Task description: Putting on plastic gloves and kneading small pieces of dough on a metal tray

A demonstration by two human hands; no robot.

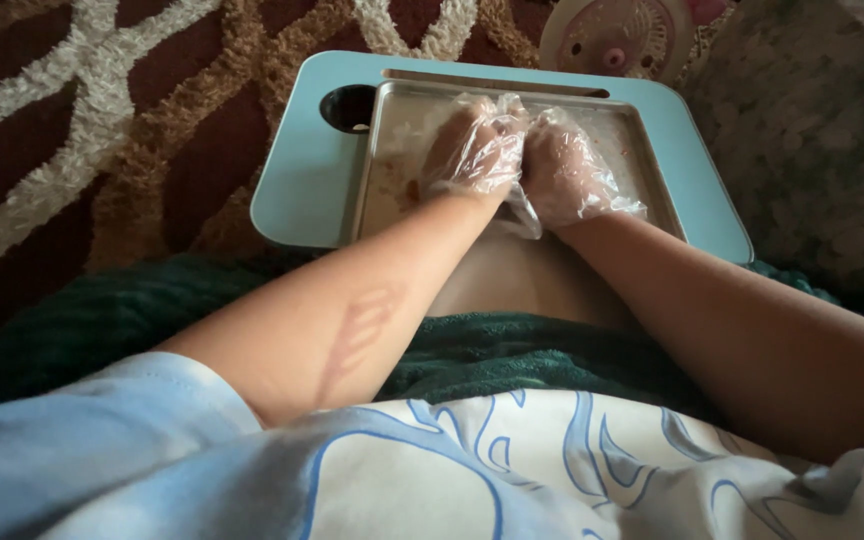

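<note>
Two forearms cross green towel at 6 o'clock, above pale blue-patterned shirt. Left hand and right hand, both in clear plastic gloves, press side by side, touching, into metal tray; fingers curled down, whether they grip anything cannot tell. Tray sits on light blue lap counter. Patterned rug at 10 o'clock; round pink fan at 12.

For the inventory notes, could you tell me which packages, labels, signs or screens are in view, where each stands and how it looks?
None in view: no package, label, sign or screen shows.
Only the left hand and right hand, in clear plastic gloves, pressed together over a metal tray on a light blue lap table.
</note>
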